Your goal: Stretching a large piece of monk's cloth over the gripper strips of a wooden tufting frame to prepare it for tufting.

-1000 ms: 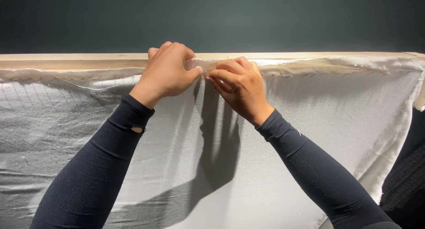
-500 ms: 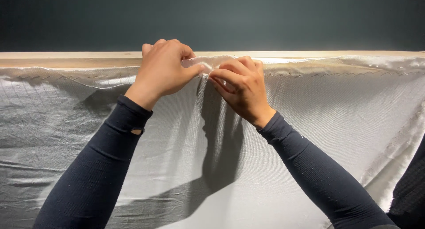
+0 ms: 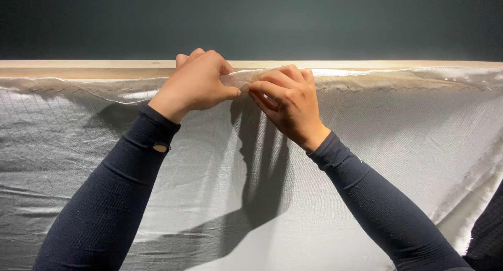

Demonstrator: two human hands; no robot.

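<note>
1. The left hand (image 3: 196, 85) is curled nearly into a fist at the top edge of a white cloth (image 3: 251, 197). Its thumb presses a pinch of the cloth's hem against the bent fingers.

2. The right hand (image 3: 288, 103) sits just beside it, almost touching. Its fingers are folded down over the same stretch of hem, with the thumb tucked under, so it too has the cloth nipped between thumb and fingertips. Neither hand is open.

3. The two grips meet at one small spot, and the hem bunches up a little between them. With the hands this close, the pull stays on that one spot and not on the whole width.

4. The cloth hangs over a pale wooden bar (image 3: 78, 69) that runs the full width of the view. Its top edge is folded along the bar, and the rest falls loose and wrinkled below.

5. A line of small stitches or staples seems to follow the hem on both sides of the hands. It is too fine to tell which.

6. Both arms wear dark sleeves (image 3: 120, 197), and the left one has a small hole near the cuff.

7. Behind the bar is a plain dark wall (image 3: 251, 19).
</note>
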